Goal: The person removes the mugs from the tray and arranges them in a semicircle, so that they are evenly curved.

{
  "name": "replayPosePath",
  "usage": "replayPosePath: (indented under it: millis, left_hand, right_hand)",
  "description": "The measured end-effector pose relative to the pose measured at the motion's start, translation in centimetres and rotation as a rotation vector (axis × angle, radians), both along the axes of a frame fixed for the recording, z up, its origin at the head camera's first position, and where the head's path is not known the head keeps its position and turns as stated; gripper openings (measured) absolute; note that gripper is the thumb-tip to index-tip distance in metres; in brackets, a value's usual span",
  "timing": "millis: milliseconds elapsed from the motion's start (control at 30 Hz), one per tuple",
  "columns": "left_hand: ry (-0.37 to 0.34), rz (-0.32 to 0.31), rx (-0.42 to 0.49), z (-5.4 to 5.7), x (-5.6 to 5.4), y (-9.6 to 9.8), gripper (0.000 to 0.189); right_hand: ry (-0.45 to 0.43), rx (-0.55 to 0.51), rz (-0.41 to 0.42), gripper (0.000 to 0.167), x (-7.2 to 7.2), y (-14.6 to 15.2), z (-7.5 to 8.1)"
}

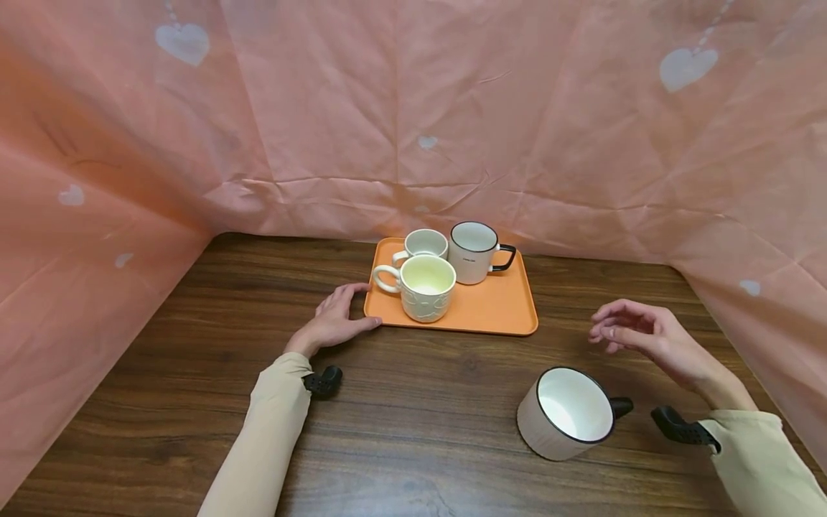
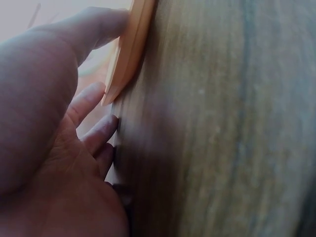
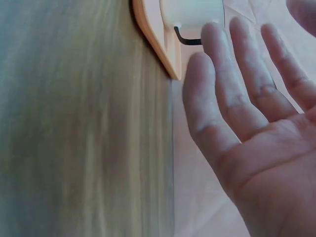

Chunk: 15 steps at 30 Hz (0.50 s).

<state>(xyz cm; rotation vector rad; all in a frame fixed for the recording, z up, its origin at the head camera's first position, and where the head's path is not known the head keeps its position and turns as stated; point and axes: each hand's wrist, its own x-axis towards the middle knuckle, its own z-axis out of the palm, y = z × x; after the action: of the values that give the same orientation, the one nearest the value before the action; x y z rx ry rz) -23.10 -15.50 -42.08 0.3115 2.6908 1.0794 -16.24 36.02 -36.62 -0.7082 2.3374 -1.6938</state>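
An orange tray (image 1: 491, 309) lies at the back of the table and carries a cream mug with a raised pattern (image 1: 428, 305), a smaller white cup (image 1: 423, 243) behind it and a white mug with black rim and handle (image 1: 470, 264). My left hand (image 1: 332, 318) touches the tray's left edge, its thumb at the near corner and fingers spread. Right of the tray my right hand (image 1: 646, 337) hovers over the table, fingers relaxed and holding nothing. Nearer to me stands a large black-rimmed white mug (image 1: 539, 424), its black handle pointing right.
Pink cloth with white hearts (image 1: 452, 108) hangs along the back and both sides of the dark wooden table (image 1: 413, 424). A black strap (image 1: 323, 382) sits on the left wrist, another strap (image 1: 685, 427) on the right.
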Motion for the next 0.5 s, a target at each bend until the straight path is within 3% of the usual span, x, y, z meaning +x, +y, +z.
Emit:
replayPosePath:
  millis: [400, 500]
  left_hand:
    - [-0.008, 0.005, 0.001, 0.3, 0.3, -0.3, 0.075]
    - [-0.005, -0.003, -0.002, 0.2, 0.2, -0.3, 0.075]
  right_hand:
    - [0.071, 0.035, -0.172, 0.02, -4.0, -2.2, 1.7]
    - [0.083, 0.069, -0.247, 0.018, -4.7, -2.8, 1.9]
